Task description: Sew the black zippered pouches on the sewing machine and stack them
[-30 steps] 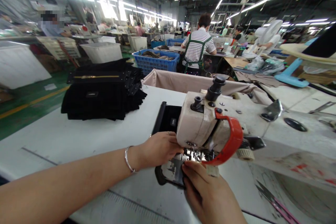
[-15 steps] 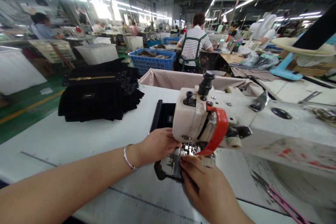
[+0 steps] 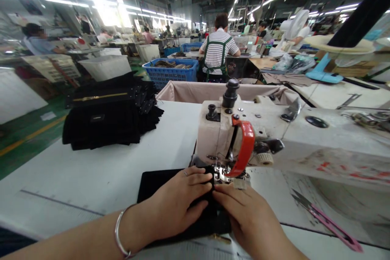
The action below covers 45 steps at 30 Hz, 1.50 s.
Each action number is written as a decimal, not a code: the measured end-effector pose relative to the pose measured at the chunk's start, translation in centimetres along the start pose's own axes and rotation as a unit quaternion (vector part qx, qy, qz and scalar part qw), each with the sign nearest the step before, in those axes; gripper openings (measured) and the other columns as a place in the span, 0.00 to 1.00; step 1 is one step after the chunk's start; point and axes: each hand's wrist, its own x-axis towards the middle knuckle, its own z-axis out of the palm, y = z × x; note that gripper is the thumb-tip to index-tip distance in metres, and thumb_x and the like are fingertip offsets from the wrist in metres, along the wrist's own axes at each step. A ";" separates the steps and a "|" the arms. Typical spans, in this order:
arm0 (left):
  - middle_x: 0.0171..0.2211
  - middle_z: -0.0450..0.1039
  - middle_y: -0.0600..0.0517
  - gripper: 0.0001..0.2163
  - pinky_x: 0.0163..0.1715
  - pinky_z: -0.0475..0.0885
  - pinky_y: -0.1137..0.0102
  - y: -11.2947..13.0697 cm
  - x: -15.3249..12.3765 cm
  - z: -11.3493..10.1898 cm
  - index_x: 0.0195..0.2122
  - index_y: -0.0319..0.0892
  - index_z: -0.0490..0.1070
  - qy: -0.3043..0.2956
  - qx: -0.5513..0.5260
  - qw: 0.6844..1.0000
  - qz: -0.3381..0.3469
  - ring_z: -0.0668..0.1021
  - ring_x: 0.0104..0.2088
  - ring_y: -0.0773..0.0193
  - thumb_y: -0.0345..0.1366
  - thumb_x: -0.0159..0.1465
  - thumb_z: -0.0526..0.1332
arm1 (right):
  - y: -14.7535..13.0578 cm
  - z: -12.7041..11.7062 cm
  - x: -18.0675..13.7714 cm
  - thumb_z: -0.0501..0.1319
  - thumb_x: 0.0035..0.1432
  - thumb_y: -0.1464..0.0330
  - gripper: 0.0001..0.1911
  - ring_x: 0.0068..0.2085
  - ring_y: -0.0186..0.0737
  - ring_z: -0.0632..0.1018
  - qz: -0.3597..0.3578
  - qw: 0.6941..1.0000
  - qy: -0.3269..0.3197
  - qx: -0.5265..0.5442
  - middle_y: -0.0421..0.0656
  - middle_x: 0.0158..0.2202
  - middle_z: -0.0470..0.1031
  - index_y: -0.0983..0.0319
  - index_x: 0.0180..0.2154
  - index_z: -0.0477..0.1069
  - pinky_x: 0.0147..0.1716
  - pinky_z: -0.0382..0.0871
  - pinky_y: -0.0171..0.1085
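Black fabric piece [image 3: 207, 221] | flat, straight-edged — slim gold strip [image 3: 222, 238] at near edge

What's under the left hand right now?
Under the left hand is a black fabric piece, lying over the white table. The fabric directly beneath the palm is covered, as is the tabletop below the piece.

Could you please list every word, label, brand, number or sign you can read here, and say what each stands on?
No text can be read.
Label on the black stack: too small and blurred.
Red marking on the sewing machine: no letters can be made out.
Ruler markings on the table: too blurred.
Flat black piece: no text shows.
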 end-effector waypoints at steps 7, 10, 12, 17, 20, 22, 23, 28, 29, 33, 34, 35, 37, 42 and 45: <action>0.56 0.71 0.46 0.14 0.64 0.61 0.60 -1.6 0.4 0.5 0.53 0.37 0.71 0.001 -0.002 1.000 0.029 0.69 0.59 0.59 0.31 0.67 0.57 | -0.3 -0.1 0.0 0.50 0.52 0.83 0.22 0.40 0.39 0.79 -0.018 1.000 0.022 0.003 0.44 0.40 0.80 0.62 0.44 0.74 0.39 0.75 0.38; 0.58 0.69 0.45 0.15 0.64 0.60 0.58 -1.3 0.6 -0.4 0.55 0.38 0.70 -0.033 0.007 0.999 0.025 0.68 0.60 0.58 0.33 0.67 0.57 | -0.3 -0.2 0.2 0.51 0.53 0.83 0.22 0.40 0.39 0.79 -0.016 1.000 0.022 -0.005 0.45 0.41 0.79 0.62 0.45 0.74 0.40 0.75 0.38; 0.58 0.69 0.46 0.16 0.64 0.60 0.56 0.0 0.2 -1.0 0.55 0.40 0.70 -0.057 0.020 0.998 0.009 0.68 0.60 0.55 0.37 0.68 0.58 | -0.3 -0.4 0.3 0.52 0.55 0.82 0.20 0.40 0.39 0.79 -0.009 1.000 0.017 0.002 0.44 0.42 0.79 0.61 0.44 0.74 0.39 0.75 0.38; 0.54 0.72 0.42 0.21 0.62 0.64 0.59 3.4 -1.8 -0.8 0.54 0.35 0.70 -0.056 0.062 0.996 0.015 0.72 0.56 0.54 0.46 0.67 0.59 | -0.2 -0.8 0.3 0.52 0.57 0.80 0.19 0.40 0.37 0.79 0.014 0.998 0.026 0.048 0.42 0.41 0.79 0.58 0.42 0.75 0.37 0.75 0.35; 0.55 0.72 0.43 0.21 0.64 0.62 0.60 3.3 -2.6 0.0 0.55 0.35 0.69 -0.036 0.060 0.997 0.034 0.72 0.57 0.55 0.44 0.67 0.60 | -0.1 -0.8 0.4 0.52 0.59 0.80 0.17 0.40 0.37 0.79 0.004 0.998 0.023 0.057 0.42 0.42 0.79 0.58 0.42 0.75 0.38 0.75 0.35; 0.55 0.72 0.44 0.20 0.64 0.60 0.61 2.6 -2.6 0.3 0.56 0.36 0.68 -0.027 0.045 0.998 0.040 0.71 0.57 0.56 0.42 0.67 0.60 | -0.1 -0.7 0.4 0.52 0.58 0.80 0.17 0.40 0.38 0.79 -0.002 0.998 0.016 0.057 0.43 0.41 0.79 0.59 0.42 0.75 0.38 0.76 0.36; 0.55 0.72 0.45 0.19 0.65 0.60 0.61 2.1 -2.5 0.4 0.55 0.36 0.68 -0.025 0.038 0.998 0.042 0.71 0.57 0.57 0.41 0.66 0.60 | -0.1 -0.6 0.4 0.52 0.57 0.80 0.18 0.39 0.38 0.79 -0.003 0.998 0.009 0.056 0.43 0.41 0.79 0.59 0.42 0.75 0.38 0.76 0.36; 0.56 0.70 0.45 0.18 0.64 0.60 0.61 0.2 -1.5 0.4 0.54 0.37 0.69 -0.027 0.021 0.998 0.055 0.71 0.58 0.57 0.39 0.65 0.61 | 0.3 -0.1 0.0 0.51 0.54 0.81 0.24 0.44 0.40 0.78 0.010 0.999 -0.022 0.049 0.45 0.45 0.78 0.59 0.48 0.73 0.43 0.76 0.38; 0.56 0.70 0.45 0.18 0.64 0.60 0.61 -0.2 -1.3 0.4 0.54 0.37 0.68 -0.025 0.020 0.998 0.061 0.71 0.57 0.58 0.39 0.65 0.60 | 0.4 0.0 -0.1 0.51 0.54 0.81 0.24 0.45 0.42 0.78 0.017 0.999 -0.030 0.040 0.46 0.46 0.77 0.60 0.50 0.72 0.44 0.76 0.40; 0.53 0.71 0.44 0.18 0.63 0.60 0.61 -1.9 -0.1 0.4 0.54 0.38 0.68 -0.014 0.012 0.996 0.083 0.71 0.57 0.58 0.37 0.64 0.60 | 1.0 0.6 -0.8 0.51 0.57 0.78 0.25 0.46 0.47 0.76 0.049 0.995 -0.086 -0.011 0.51 0.48 0.74 0.60 0.56 0.68 0.42 0.76 0.45; 0.53 0.72 0.44 0.18 0.63 0.60 0.61 -2.3 0.2 0.4 0.55 0.38 0.67 -0.015 0.008 0.996 0.087 0.71 0.57 0.58 0.37 0.64 0.59 | 1.1 0.7 -0.9 0.52 0.58 0.78 0.26 0.45 0.48 0.76 0.057 0.993 -0.096 -0.024 0.52 0.47 0.73 0.60 0.58 0.66 0.41 0.76 0.45; 0.52 0.72 0.44 0.18 0.63 0.60 0.60 -2.7 0.5 0.4 0.55 0.38 0.67 -0.016 0.005 0.996 0.091 0.70 0.57 0.58 0.37 0.65 0.59 | 1.2 0.8 -1.0 0.52 0.58 0.77 0.27 0.45 0.48 0.76 0.065 0.992 -0.102 -0.036 0.52 0.47 0.73 0.60 0.59 0.65 0.40 0.77 0.45; 0.51 0.73 0.46 0.19 0.63 0.59 0.60 -3.3 1.1 0.3 0.56 0.40 0.66 -0.015 0.001 0.995 0.099 0.70 0.57 0.58 0.37 0.65 0.60 | 1.3 1.1 -1.1 0.52 0.57 0.77 0.29 0.44 0.49 0.76 0.077 0.990 -0.106 -0.051 0.52 0.47 0.72 0.60 0.60 0.63 0.40 0.76 0.46; 0.50 0.73 0.47 0.14 0.60 0.63 0.61 -4.0 1.9 0.3 0.53 0.41 0.68 -0.008 0.036 0.992 0.119 0.71 0.56 0.59 0.37 0.68 0.59 | 1.1 1.2 -1.0 0.52 0.56 0.78 0.31 0.44 0.50 0.75 0.099 0.987 -0.111 -0.051 0.51 0.48 0.71 0.60 0.61 0.59 0.39 0.76 0.47; 0.50 0.74 0.48 0.13 0.59 0.64 0.59 -4.1 1.6 0.4 0.53 0.40 0.68 -0.007 0.097 0.989 0.112 0.72 0.55 0.58 0.38 0.69 0.58 | 1.1 0.9 -0.8 0.52 0.59 0.77 0.24 0.46 0.49 0.73 0.103 0.993 -0.054 -0.030 0.51 0.48 0.70 0.61 0.57 0.63 0.43 0.75 0.48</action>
